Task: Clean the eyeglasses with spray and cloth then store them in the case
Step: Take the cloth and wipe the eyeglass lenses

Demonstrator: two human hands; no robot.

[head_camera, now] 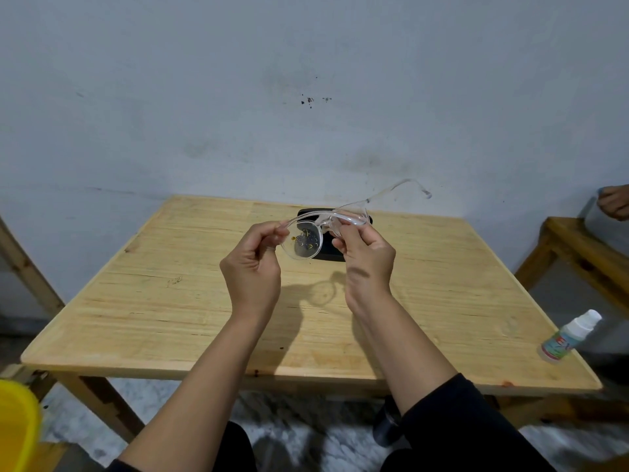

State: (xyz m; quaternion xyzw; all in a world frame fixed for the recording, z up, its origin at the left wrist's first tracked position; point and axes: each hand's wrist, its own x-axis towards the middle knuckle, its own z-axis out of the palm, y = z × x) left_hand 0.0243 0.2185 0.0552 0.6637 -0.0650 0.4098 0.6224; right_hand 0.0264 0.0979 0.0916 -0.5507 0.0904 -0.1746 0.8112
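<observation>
A person sits at a pale wooden table [170, 301] set against a grey wall and holds a pair of clear-framed eyeglasses [316, 229] in the air above the middle of the table, toward its far edge. The left hand [253, 264] has its fingers curled, pinching the rim at the outer end of the left-side lens. The right hand [366, 257] is curled too, gripping the frame near the bridge and the other lens. The long axis of the glasses runs left to right between the two hands, tilted up toward the right, with one temple arm unfolded and pointing away toward the wall. The left-side lens carries dark and yellowish specks, so it looks dirty.

Directly behind and below the glasses, a black case [332, 253] lies flat on the table near the far edge, mostly hidden by them. A small white spray bottle [566, 337] stands at the near right corner of the table, well apart from both hands and on the right hand's side, so the right hand is the nearer one to reach it. No cloth is visible. A yellow container [17, 427] sits at lower left, below the table.
</observation>
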